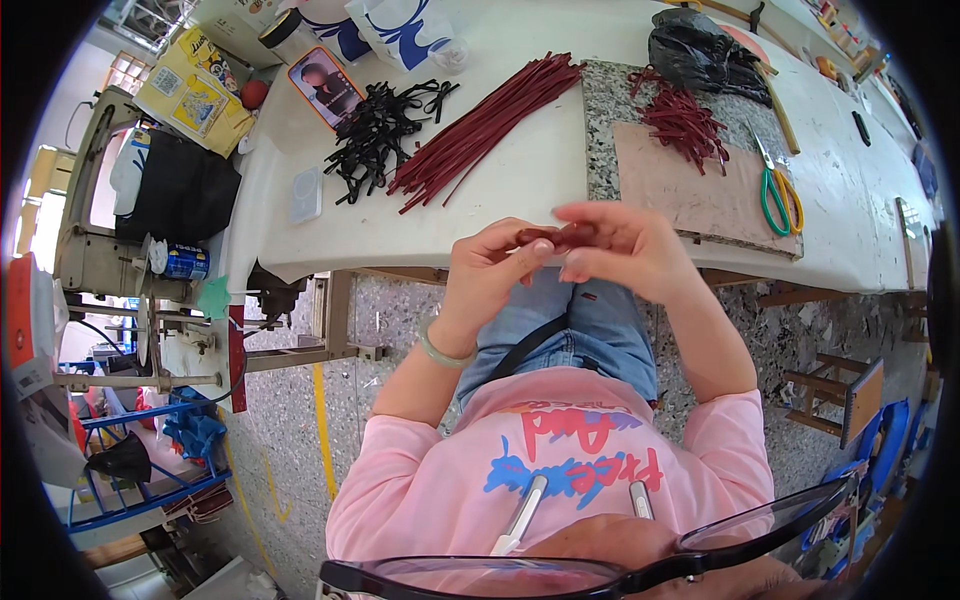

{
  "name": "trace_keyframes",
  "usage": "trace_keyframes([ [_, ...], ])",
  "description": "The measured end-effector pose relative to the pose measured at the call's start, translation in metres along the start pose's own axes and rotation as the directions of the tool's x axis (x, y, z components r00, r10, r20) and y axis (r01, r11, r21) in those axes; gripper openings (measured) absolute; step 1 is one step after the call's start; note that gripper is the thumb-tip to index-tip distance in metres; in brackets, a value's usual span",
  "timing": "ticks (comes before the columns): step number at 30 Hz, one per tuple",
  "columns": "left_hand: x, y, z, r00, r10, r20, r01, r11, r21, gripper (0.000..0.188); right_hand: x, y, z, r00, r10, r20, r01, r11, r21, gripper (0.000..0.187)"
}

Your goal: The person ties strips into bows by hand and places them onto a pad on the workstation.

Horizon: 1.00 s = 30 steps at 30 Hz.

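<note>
Both my hands meet above my lap at the near edge of the white table [520,170]. My left hand [490,268] and my right hand [625,248] together pinch a short dark red strip [548,237] between the fingertips. A long bundle of dark red strips [490,125] lies on the table beyond my hands. A pile of black bow-like pieces [378,125] lies to its left. Several folded dark red pieces [685,120] rest on a brown board [690,190] at the right.
Green-and-yellow scissors [775,190] lie on the brown board's right side. A black plastic bag [700,50] sits at the far right, a phone [325,85] and boxes at the far left. A sewing machine [110,200] stands left of the table.
</note>
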State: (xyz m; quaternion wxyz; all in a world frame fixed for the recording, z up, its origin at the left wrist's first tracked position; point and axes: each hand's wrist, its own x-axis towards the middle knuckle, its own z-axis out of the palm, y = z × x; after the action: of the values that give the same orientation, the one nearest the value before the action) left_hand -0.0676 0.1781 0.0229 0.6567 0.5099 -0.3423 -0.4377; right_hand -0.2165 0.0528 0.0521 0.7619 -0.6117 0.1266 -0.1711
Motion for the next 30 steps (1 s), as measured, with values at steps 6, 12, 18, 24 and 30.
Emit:
trace_keyframes([
  [6, -0.001, -0.001, 0.005, 0.986, -0.075, -0.148, 0.092, 0.990, 0.109, 0.016, 0.002, 0.008, -0.015, 0.979, 0.187, -0.077, -0.188, 0.982, -0.007, 0.027],
  [12, 0.006, -0.003, 0.005, 0.981, -0.105, -0.164, 0.109, 0.994, 0.015, 0.017, 0.003, 0.012, -0.009, 0.981, 0.073, -0.180, -0.090, 0.992, -0.089, 0.025],
  [18, 0.004, 0.003, 0.008, 0.981, -0.179, -0.070, 0.160, 0.961, -0.224, 0.019, -0.002, 0.021, -0.007, 0.986, 0.113, -0.122, -0.123, 0.990, -0.075, 0.021],
  [24, 0.004, -0.007, 0.017, 0.985, -0.148, -0.090, 0.139, 0.985, -0.104, 0.021, -0.002, 0.028, -0.003, 0.983, 0.144, -0.115, -0.145, 0.989, 0.005, 0.015],
  [30, 0.002, -0.017, 0.019, 0.977, -0.176, -0.120, 0.136, 0.948, -0.287, 0.018, -0.007, 0.040, 0.004, 0.991, -0.002, -0.132, 0.008, 0.999, 0.044, 0.013],
])
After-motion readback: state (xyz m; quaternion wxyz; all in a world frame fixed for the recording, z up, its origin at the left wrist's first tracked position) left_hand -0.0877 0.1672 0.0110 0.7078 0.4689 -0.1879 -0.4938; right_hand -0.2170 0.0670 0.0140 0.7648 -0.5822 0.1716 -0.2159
